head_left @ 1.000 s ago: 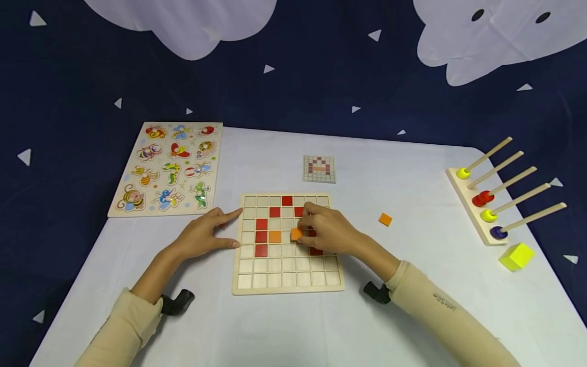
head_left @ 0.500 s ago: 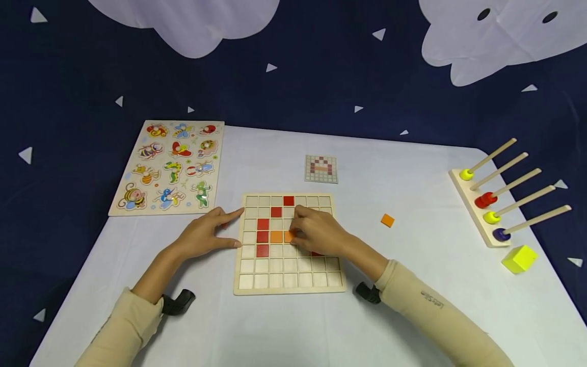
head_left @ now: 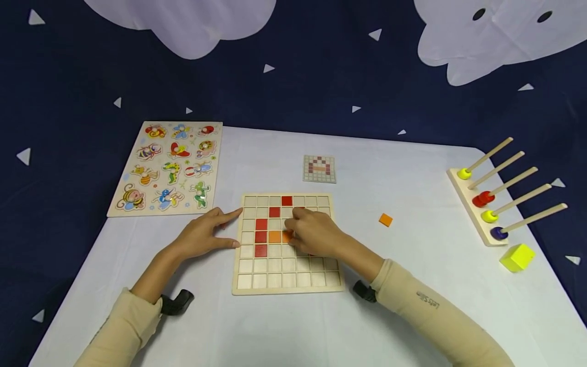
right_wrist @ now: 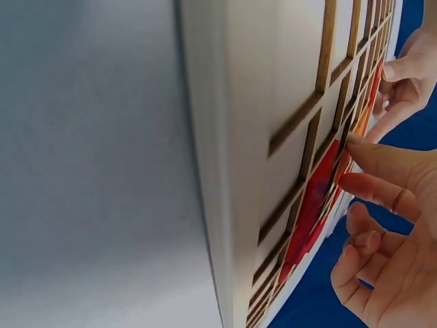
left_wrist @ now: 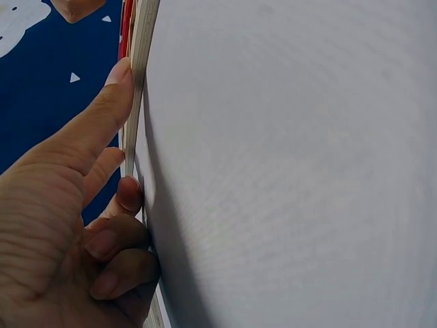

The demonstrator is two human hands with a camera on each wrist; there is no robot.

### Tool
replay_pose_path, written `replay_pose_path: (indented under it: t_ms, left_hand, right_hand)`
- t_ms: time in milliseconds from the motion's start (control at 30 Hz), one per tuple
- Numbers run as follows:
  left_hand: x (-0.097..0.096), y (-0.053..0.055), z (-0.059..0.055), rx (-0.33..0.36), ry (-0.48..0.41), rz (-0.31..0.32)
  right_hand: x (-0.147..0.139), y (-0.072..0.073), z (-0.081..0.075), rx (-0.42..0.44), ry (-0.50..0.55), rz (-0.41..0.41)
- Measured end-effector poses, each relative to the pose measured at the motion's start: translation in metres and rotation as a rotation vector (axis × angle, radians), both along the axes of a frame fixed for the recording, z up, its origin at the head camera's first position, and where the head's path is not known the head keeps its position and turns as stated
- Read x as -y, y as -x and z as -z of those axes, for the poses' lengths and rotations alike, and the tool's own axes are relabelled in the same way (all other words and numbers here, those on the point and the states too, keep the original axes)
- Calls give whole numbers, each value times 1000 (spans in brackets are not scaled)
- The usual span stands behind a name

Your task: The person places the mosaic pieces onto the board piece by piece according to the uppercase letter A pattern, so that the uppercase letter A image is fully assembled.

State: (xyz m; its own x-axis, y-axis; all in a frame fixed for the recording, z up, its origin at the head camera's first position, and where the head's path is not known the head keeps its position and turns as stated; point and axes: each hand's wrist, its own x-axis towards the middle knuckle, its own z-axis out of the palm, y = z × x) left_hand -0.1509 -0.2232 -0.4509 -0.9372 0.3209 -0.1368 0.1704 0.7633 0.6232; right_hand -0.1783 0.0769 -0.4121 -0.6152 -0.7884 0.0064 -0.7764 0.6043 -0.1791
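A wooden grid board lies flat on the table, with red tiles and an orange tile set in its cells. My left hand rests at the board's left side, forefinger and thumb spread against the edge. In the left wrist view its other fingers bend beside the board. A small red patch shows under that hand, too covered to identify. My right hand is over the board's middle, thumb and forefinger pinching a second orange tile at a cell just right of the first. Its palm hides several cells.
Behind the board lies a small pattern card. One loose orange tile is on the table to the right. An insect peg puzzle lies back left. A peg stacker with coloured beads and a yellow cube stand far right.
My right hand has moved left and down with the orange tile, bringing it from above the board to the cell beside the first orange tile. My left hand has stayed at the edge.
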Motion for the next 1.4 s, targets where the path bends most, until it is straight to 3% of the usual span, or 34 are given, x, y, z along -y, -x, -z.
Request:
replay_pose_path:
  t_ms: [167, 333, 500, 733, 1067, 1233, 1400]
  left_hand:
    - [0, 0, 2, 2, -3, -6]
    - [-1, -1, 2, 7, -10, -4]
    - [-2, -1, 1, 0, -4, -3]
    - [-2, -1, -1, -12, -3, 9]
    - [-1, -2, -2, -12, -8, 11]
    - [-1, -3, -2, -16, -3, 8]
    - [-2, -3, -2, -13, -12, 6]
  right_hand:
    - [0, 0, 1, -20, -20, 1]
    - [-7, 0, -2, 78, 49, 88]
    - [-26, 1, -9, 120, 124, 157]
    - [-69, 4, -14, 103, 176, 269]
    - [-149, 7, -5, 48, 162, 460]
    - [-183, 7, -1, 21, 159, 520]
    - [-199, 8, 5, 10, 160, 553]
